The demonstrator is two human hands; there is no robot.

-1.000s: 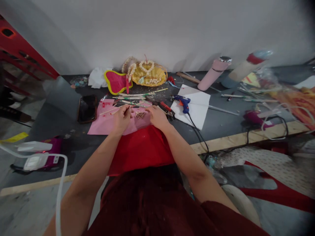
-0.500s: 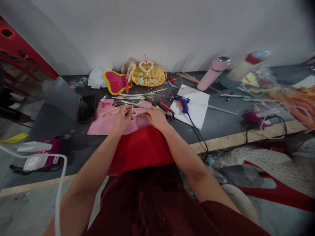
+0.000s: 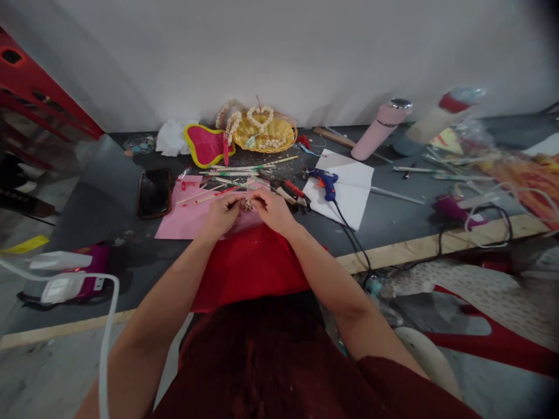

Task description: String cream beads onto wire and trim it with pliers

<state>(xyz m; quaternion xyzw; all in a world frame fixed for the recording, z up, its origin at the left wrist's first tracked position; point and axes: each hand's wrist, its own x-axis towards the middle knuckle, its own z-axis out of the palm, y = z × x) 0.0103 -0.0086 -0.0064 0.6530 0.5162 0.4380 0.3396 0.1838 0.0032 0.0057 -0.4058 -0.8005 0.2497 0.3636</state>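
Observation:
A small cluster of cream, bead-like pieces (image 3: 248, 203) is between my two hands, above the pink sheet (image 3: 174, 226). My left hand (image 3: 224, 214) is closed, thumb and fingers pinched at the left side of the cluster. From the right, my right hand (image 3: 273, 209) pinches it too, and its fingers cover part of it. Thin sticks (image 3: 231, 169), some with green marks, lie just beyond my hands. Red-handled pliers (image 3: 293, 188) are close to my right hand. Red cloth (image 3: 253, 265) spreads over the table edge below my wrists.
Behind are a yellow basket (image 3: 286, 125) with a beaded heart, and a pink-and-yellow padded shape (image 3: 209, 145). A blue glue gun (image 3: 324, 180) rests on white paper (image 3: 356, 201), its cord trailing forward. A phone (image 3: 154, 193) lies left; a pink bottle (image 3: 379, 131) stands right.
My hands have drawn closer together, and my right fingers have curled from resting beside the cream pieces into a pinch on them. More of the cluster is covered now.

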